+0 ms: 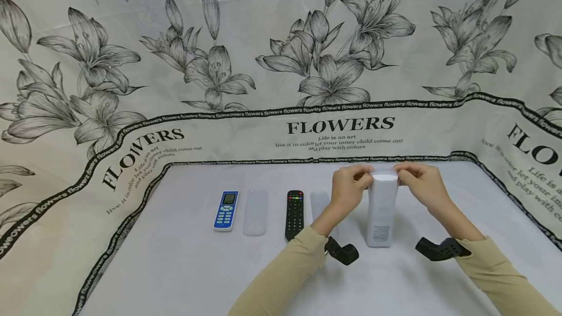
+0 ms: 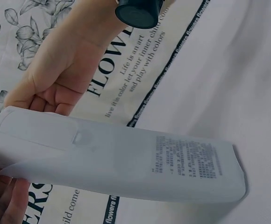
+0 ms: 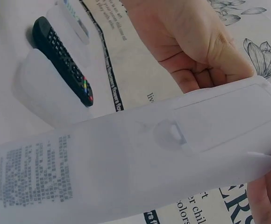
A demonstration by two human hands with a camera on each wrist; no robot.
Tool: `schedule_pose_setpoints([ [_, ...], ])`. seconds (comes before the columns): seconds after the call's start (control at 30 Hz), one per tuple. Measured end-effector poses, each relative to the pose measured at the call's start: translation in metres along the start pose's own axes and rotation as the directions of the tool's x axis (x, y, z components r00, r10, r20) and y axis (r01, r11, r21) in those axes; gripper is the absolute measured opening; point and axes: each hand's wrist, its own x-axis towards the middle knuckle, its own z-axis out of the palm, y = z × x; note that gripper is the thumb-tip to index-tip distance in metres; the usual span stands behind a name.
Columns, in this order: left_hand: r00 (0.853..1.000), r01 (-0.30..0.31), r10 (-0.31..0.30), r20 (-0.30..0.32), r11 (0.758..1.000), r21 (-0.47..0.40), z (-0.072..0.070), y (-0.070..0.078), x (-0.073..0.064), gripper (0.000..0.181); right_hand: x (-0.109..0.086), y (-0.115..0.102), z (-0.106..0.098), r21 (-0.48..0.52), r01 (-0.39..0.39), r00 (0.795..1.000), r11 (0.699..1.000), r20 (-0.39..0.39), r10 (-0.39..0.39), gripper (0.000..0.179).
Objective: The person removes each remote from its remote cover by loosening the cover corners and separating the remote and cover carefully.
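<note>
A white remote control (image 1: 383,213) stands upright on its end, its printed back toward me, with a battery cover (image 3: 233,119) on the same side. A thin translucent sleeve (image 3: 262,160) wraps it, with a loose edge standing off near the upper end. My left hand (image 1: 350,187) pinches the sleeve's top edge on the left side. On the opposite side, my right hand (image 1: 423,185) pinches that edge between thumb and fingers. Part of the fingertips is hidden behind the remote in the wrist views.
Left of the hands lie a blue and white remote (image 1: 226,211), a translucent sleeve (image 1: 255,212) and a black remote (image 1: 294,213). Another translucent sleeve (image 1: 319,203) is partly covered by my left forearm. A flower-printed cloth (image 1: 237,135) rises behind the white table (image 1: 175,267).
</note>
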Motion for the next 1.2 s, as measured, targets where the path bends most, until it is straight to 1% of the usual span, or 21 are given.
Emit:
schedule_pose_setpoints([
  [0.2, 0.997, -0.011, 0.015, 0.075, 0.999, -0.052, -0.002, 0.001, -0.001, 0.022, -0.002, -0.003, -0.006, -0.021, -0.022, 0.997, 1.000, 0.069, 0.023, 0.030],
  [0.33, 0.992, -0.005, 0.015, 0.127, 0.997, -0.074, -0.005, 0.001, -0.001, 0.022, -0.002, -0.004, -0.009, -0.019, -0.008, 0.992, 1.000, 0.124, 0.010, 0.031],
  [0.5, 0.985, 0.052, -0.030, 0.173, 0.991, -0.125, -0.005, -0.001, -0.001, 0.023, -0.002, -0.003, -0.011, 0.016, -0.018, 0.986, 1.000, 0.167, 0.015, 0.032],
  [0.57, 0.982, 0.075, -0.047, 0.181, 0.986, -0.152, -0.004, -0.002, -0.002, 0.024, -0.003, -0.002, -0.011, 0.037, -0.025, 0.983, 0.999, 0.180, 0.018, 0.032],
  [0.63, 0.981, 0.085, -0.053, 0.186, 0.982, -0.171, -0.004, -0.003, -0.002, 0.025, -0.004, 0.000, -0.012, 0.059, -0.030, 0.982, 0.998, 0.190, 0.018, 0.033],
  [0.77, 0.980, 0.094, -0.058, 0.192, 0.979, -0.182, -0.004, -0.003, -0.004, 0.027, -0.005, 0.005, -0.013, 0.094, -0.042, 0.977, 0.995, 0.212, 0.021, 0.035],
  [0.93, 0.978, 0.099, -0.061, 0.198, 0.977, -0.188, -0.004, -0.005, -0.007, 0.026, -0.008, 0.009, -0.014, 0.099, -0.061, 0.973, 0.993, 0.227, 0.037, 0.038],
  [1.07, 0.978, 0.107, -0.061, 0.200, 0.968, -0.227, -0.004, -0.008, -0.009, 0.025, -0.011, 0.012, -0.014, 0.100, -0.074, 0.973, 0.992, 0.225, 0.050, 0.042],
  [1.2, 0.978, 0.119, -0.068, 0.197, 0.958, -0.262, -0.004, -0.012, -0.011, 0.026, -0.015, 0.015, -0.013, 0.137, -0.060, 0.973, 0.989, 0.228, 0.028, 0.045],
])
